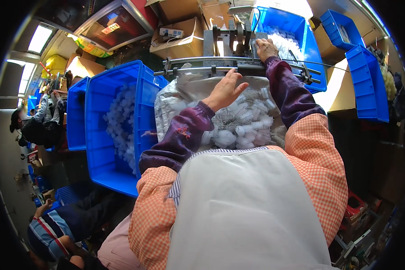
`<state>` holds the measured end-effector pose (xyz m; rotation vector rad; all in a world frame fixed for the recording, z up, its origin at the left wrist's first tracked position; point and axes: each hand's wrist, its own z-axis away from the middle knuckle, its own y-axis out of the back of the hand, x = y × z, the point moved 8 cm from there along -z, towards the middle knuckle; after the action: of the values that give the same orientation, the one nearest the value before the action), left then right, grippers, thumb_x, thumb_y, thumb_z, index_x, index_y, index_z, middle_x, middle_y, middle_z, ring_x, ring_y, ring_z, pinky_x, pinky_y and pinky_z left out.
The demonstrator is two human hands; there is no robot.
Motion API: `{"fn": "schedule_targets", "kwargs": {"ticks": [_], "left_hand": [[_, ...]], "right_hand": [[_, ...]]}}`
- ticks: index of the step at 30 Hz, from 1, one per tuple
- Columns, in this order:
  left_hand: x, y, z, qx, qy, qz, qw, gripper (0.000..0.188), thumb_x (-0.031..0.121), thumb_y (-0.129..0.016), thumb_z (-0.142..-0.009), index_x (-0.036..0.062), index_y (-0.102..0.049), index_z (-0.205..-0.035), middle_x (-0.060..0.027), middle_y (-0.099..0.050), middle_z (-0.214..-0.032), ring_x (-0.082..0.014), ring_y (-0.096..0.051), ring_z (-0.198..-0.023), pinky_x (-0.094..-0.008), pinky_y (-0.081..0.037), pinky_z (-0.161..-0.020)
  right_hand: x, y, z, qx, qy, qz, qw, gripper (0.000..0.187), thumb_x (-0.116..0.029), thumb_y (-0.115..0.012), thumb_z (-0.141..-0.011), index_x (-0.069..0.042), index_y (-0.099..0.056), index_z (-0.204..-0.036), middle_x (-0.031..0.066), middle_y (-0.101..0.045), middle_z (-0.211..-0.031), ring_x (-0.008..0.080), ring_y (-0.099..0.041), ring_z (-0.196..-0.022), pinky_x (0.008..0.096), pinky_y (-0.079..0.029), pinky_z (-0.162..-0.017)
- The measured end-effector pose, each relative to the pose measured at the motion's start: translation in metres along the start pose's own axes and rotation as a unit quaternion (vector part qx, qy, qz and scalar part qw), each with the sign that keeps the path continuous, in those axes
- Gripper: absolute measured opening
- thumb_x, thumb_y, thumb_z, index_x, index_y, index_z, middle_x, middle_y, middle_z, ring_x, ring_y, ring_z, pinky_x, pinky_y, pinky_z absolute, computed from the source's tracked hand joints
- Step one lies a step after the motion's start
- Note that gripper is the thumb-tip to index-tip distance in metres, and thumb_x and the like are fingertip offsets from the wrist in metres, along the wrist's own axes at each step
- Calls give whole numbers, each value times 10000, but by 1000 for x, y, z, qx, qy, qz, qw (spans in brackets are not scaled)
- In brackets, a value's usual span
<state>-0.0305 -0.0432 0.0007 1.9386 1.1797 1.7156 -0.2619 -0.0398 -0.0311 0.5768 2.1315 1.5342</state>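
Note:
My left hand (227, 90) hovers over a heap of translucent white plastic pieces (247, 128), near a metal bar. Its thumb stands apart from the stretched fingers, and it holds nothing. The pieces have thin, comb-like teeth or wires and lie on a grey-white sheet (168, 100) in front of me. Farther off, my right hand (266, 48) rests at the right side of a metal bench machine (233, 38), fingers bent down; whatever lies under the fingertips is hidden. A horizontal metal rail (198, 60) crosses the machine's front.
At my left stands a large blue bin (114, 175) with white pieces inside, a second blue bin (76, 114) beyond it. Another blue bin (311, 42) with white pieces sits behind my right hand. Cardboard boxes (184, 42) stand at the back. People (54, 234) sit at the left.

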Motion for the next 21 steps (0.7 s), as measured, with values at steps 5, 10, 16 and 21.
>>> {"fn": "schedule_targets", "kwargs": {"ticks": [5,10,16,21], "left_hand": [[0,-7,-7,-19,8,27,999,443,365,-502,-878,-29,-479,-1078,-346,-361,-1245,-434,-382,-1168,-392,-364,-940],[0,-7,-8,-22,4,29,999,435,377,-486,-884,-14,-488,-1074,-355,-360,-1240,-441,-392,-1158,-395,-368,-931],[-1,-7,-7,-20,12,19,1000,428,386,-481,-885,-5,-504,-1057,-361,-359,-1241,-434,-398,-1158,-397,-371,-927],[-1,-8,-8,-26,13,17,999,436,392,-484,-882,-10,-511,-1048,-367,-351,-1243,-433,-398,-1159,-394,-375,-924]], "right_hand": [[-6,1,-4,1,8,6,1000,210,-265,-499,-843,-129,-583,-979,56,-589,-979,275,-494,-1013,401,-411,-835],[-9,3,-2,9,37,1,999,190,-253,-494,-843,-118,-574,-951,58,-585,-966,275,-490,-1007,400,-407,-822],[-6,3,-4,29,44,-36,998,211,-270,-490,-844,-134,-588,-973,47,-590,-993,260,-494,-1007,402,-391,-836],[8,-12,-12,-24,3,-73,997,234,-305,-496,-842,-164,-608,-992,32,-600,-1027,246,-497,-1037,405,-365,-865]]}}
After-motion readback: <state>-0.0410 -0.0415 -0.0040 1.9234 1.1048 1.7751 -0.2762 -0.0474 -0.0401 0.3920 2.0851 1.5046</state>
